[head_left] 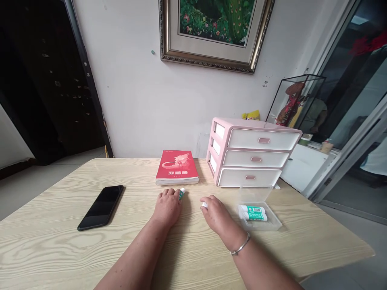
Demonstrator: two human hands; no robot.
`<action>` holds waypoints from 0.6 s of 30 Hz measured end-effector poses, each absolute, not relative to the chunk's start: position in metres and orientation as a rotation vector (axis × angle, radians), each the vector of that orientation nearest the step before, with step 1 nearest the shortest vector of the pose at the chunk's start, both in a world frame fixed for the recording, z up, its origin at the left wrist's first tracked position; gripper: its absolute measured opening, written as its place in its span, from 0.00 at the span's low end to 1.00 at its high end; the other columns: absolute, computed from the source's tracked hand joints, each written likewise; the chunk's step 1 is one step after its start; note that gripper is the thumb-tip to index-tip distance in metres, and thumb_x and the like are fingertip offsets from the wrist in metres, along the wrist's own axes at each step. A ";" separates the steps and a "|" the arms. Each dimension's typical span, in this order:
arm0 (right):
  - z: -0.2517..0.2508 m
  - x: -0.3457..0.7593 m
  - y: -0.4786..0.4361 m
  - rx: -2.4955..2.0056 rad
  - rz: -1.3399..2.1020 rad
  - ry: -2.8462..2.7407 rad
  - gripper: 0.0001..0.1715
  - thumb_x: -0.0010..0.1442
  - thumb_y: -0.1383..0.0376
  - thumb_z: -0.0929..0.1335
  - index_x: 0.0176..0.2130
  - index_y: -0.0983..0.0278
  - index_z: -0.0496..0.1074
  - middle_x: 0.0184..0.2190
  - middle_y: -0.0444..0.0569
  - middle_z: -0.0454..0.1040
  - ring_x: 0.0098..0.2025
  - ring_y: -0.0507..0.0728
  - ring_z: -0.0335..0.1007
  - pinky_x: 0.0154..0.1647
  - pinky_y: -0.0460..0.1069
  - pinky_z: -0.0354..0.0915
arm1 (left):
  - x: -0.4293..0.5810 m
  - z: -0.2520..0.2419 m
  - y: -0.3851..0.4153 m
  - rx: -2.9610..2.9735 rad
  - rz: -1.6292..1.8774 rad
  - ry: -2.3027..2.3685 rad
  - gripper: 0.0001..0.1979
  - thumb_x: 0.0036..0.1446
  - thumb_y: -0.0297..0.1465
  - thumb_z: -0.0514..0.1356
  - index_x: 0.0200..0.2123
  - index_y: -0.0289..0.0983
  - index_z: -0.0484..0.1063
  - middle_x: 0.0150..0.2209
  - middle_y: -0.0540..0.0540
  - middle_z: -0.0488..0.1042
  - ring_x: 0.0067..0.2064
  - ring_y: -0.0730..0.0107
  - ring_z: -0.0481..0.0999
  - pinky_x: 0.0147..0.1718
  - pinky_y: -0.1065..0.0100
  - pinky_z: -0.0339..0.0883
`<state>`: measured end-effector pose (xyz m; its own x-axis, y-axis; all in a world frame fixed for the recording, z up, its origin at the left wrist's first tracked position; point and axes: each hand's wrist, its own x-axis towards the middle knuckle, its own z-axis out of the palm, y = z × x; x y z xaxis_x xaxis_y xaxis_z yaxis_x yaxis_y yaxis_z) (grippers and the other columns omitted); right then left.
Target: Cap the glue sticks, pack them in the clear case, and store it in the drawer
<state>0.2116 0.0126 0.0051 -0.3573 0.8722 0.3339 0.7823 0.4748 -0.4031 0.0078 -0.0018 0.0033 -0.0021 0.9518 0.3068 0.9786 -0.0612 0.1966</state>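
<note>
My left hand [167, 205] rests on the wooden table [54, 237] with its fingers closed round a glue stick [182, 194], whose white and green end pokes out to the right. My right hand [215, 214] lies a little to the right, fingers curled round a small white cap [204, 205]. A silver bangle [240, 245] circles the right wrist. Just right of that hand stands an open clear plastic box [266, 222] holding two more white and green glue sticks [253, 213].
A red exercise book [177, 166] lies just beyond my hands. A pink three-drawer organiser [250, 153] stands at the back right, all drawers closed. A black phone [101, 206] lies face up at the left. A framed picture [211, 32] hangs on the wall.
</note>
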 end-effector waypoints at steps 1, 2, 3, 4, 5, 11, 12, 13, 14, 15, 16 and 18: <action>0.003 0.211 0.014 -1.342 0.299 -2.180 0.17 0.60 0.72 0.67 0.48 0.66 0.76 0.45 0.56 0.75 0.48 0.59 0.72 0.54 0.50 0.64 | 0.009 0.004 -0.003 -2.162 -0.555 -2.119 0.17 0.62 0.33 0.54 0.53 0.37 0.71 0.48 0.36 0.74 0.53 0.50 0.69 0.51 0.54 0.60; 0.001 0.210 0.016 -1.311 0.367 -2.132 0.17 0.59 0.72 0.67 0.48 0.67 0.76 0.45 0.56 0.76 0.49 0.59 0.72 0.54 0.51 0.64 | 0.009 0.005 -0.003 -2.162 -0.555 -2.137 0.16 0.62 0.32 0.54 0.51 0.37 0.72 0.47 0.36 0.74 0.52 0.49 0.70 0.49 0.54 0.61; 0.000 0.208 0.017 -1.278 0.438 -2.083 0.17 0.59 0.72 0.68 0.48 0.67 0.76 0.45 0.56 0.76 0.48 0.59 0.72 0.54 0.51 0.65 | 0.010 0.005 -0.004 -2.165 -0.559 -2.153 0.14 0.62 0.31 0.54 0.49 0.36 0.73 0.47 0.35 0.74 0.51 0.49 0.70 0.48 0.54 0.61; -0.001 0.207 0.019 -1.247 0.511 -2.030 0.17 0.58 0.71 0.68 0.48 0.67 0.76 0.44 0.55 0.77 0.47 0.59 0.73 0.52 0.51 0.66 | 0.011 0.005 -0.004 -2.170 -0.566 -2.166 0.14 0.62 0.30 0.53 0.47 0.35 0.73 0.47 0.35 0.74 0.51 0.49 0.70 0.48 0.54 0.61; -0.001 0.205 0.020 -1.223 0.583 -1.975 0.17 0.58 0.69 0.68 0.48 0.67 0.76 0.43 0.55 0.77 0.44 0.59 0.74 0.50 0.52 0.67 | 0.012 0.005 -0.004 -2.179 -0.579 -2.176 0.13 0.62 0.29 0.52 0.47 0.35 0.72 0.47 0.35 0.74 0.51 0.49 0.70 0.48 0.54 0.61; 0.005 0.202 0.023 -1.084 0.828 -1.699 0.23 0.58 0.63 0.67 0.51 0.68 0.74 0.41 0.55 0.78 0.38 0.58 0.72 0.42 0.53 0.69 | 0.012 0.009 -0.013 -2.284 -0.784 -2.217 0.14 0.63 0.26 0.48 0.51 0.35 0.65 0.46 0.38 0.74 0.48 0.58 0.72 0.46 0.61 0.63; 0.007 0.203 0.023 -1.052 0.834 -1.675 0.24 0.58 0.61 0.67 0.52 0.69 0.74 0.41 0.55 0.77 0.38 0.58 0.72 0.42 0.52 0.69 | 0.013 0.013 -0.018 -2.337 -0.880 -2.229 0.14 0.64 0.27 0.49 0.51 0.36 0.63 0.44 0.40 0.74 0.45 0.61 0.73 0.44 0.64 0.64; 0.009 0.203 0.022 -1.020 0.843 -1.656 0.25 0.59 0.60 0.67 0.52 0.69 0.73 0.41 0.55 0.77 0.38 0.58 0.71 0.42 0.52 0.68 | 0.013 0.019 -0.024 -2.413 -1.014 -2.249 0.13 0.64 0.29 0.49 0.51 0.37 0.63 0.42 0.43 0.74 0.42 0.64 0.73 0.41 0.66 0.65; 0.011 0.204 0.021 -0.991 0.860 -1.636 0.25 0.59 0.58 0.67 0.52 0.69 0.73 0.40 0.55 0.77 0.38 0.57 0.71 0.41 0.52 0.68 | 0.014 0.025 -0.030 -2.504 -1.218 -2.274 0.12 0.63 0.31 0.50 0.49 0.37 0.63 0.38 0.45 0.73 0.39 0.65 0.72 0.38 0.67 0.65; 0.013 0.204 0.020 -0.961 0.886 -1.616 0.25 0.59 0.57 0.67 0.52 0.69 0.73 0.39 0.54 0.76 0.38 0.57 0.70 0.40 0.51 0.68 | 0.015 0.032 -0.036 -2.606 -1.469 -2.295 0.11 0.63 0.34 0.50 0.47 0.38 0.63 0.36 0.47 0.71 0.36 0.66 0.70 0.37 0.67 0.65; 0.015 0.205 0.019 -0.932 0.920 -1.596 0.25 0.60 0.57 0.68 0.53 0.68 0.72 0.39 0.53 0.76 0.37 0.56 0.70 0.39 0.50 0.67 | 0.017 0.039 -0.042 -2.671 -1.713 -2.306 0.11 0.62 0.36 0.51 0.46 0.38 0.63 0.34 0.49 0.69 0.35 0.67 0.69 0.35 0.68 0.65; 0.018 0.205 0.016 -0.874 0.991 -1.563 0.26 0.60 0.55 0.68 0.53 0.67 0.72 0.37 0.52 0.76 0.36 0.55 0.69 0.37 0.49 0.67 | 0.020 0.048 -0.051 -2.713 -2.035 -2.308 0.13 0.61 0.39 0.52 0.45 0.39 0.64 0.33 0.50 0.66 0.33 0.68 0.66 0.32 0.69 0.63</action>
